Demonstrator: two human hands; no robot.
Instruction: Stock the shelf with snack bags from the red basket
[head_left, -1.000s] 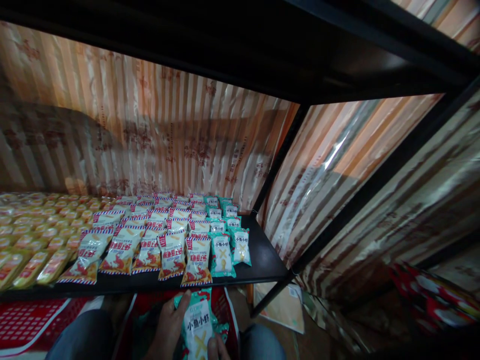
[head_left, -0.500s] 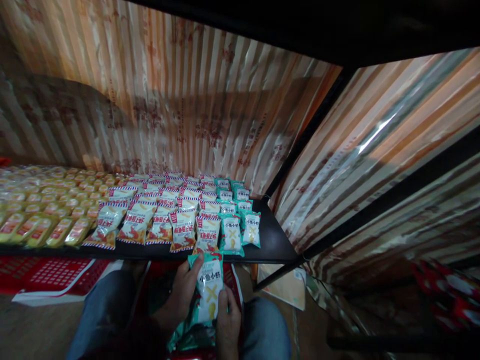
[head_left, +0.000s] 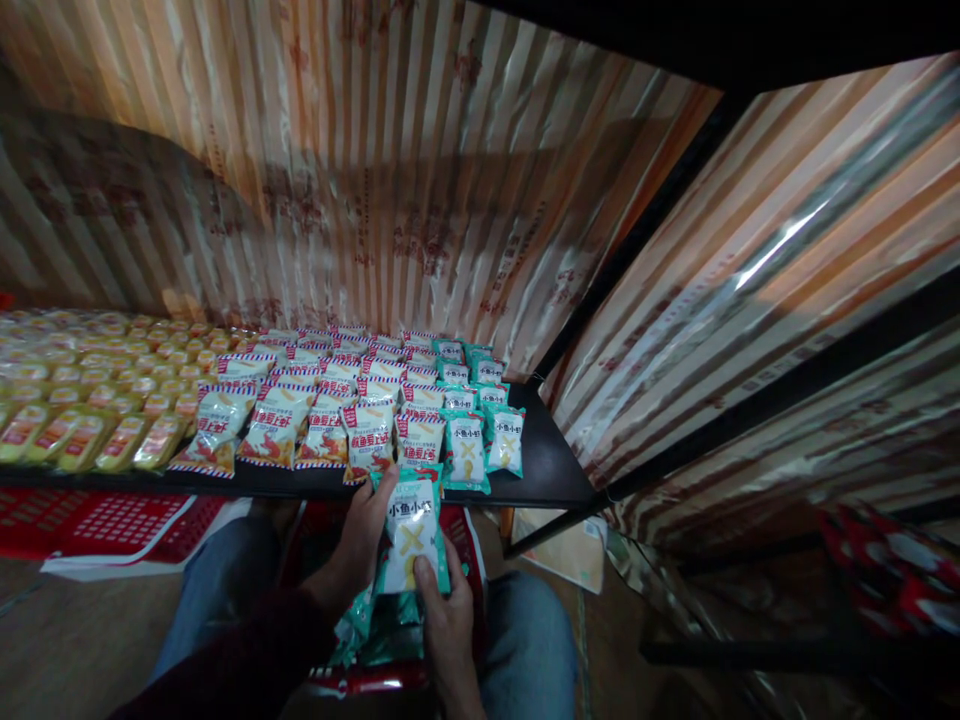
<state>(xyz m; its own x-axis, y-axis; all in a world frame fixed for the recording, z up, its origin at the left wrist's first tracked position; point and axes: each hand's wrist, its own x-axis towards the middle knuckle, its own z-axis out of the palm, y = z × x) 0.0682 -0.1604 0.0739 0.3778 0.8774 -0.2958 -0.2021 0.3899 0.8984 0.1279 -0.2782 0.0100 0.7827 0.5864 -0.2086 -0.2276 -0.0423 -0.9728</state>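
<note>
Between my two hands, in front of the shelf edge, is a teal and white snack bag (head_left: 411, 535) with dark lettering and a yellow cross-shaped picture. My left hand (head_left: 364, 530) grips its upper left side, and my right hand (head_left: 448, 610) pinches its lower right corner. Below it, more teal snack bags (head_left: 386, 635) lie in a red basket (head_left: 474, 545) between my knees. On the black shelf (head_left: 551, 460) stand rows of similar teal bags (head_left: 466, 448), beside white and red snack bags (head_left: 367, 440) with striped edges.
Yellow packaged items (head_left: 124, 440) fill the shelf's left part. A second red basket (head_left: 97, 525) sits under the shelf at left. Black frame bars (head_left: 630, 270) and striped plastic sheeting (head_left: 337, 180) close in the back and right. A flat carton (head_left: 562, 550) lies on the floor.
Both hands have lifted the teal snack bag up and slightly left, toward the shelf's front edge. More of the bags in the basket below now show.
</note>
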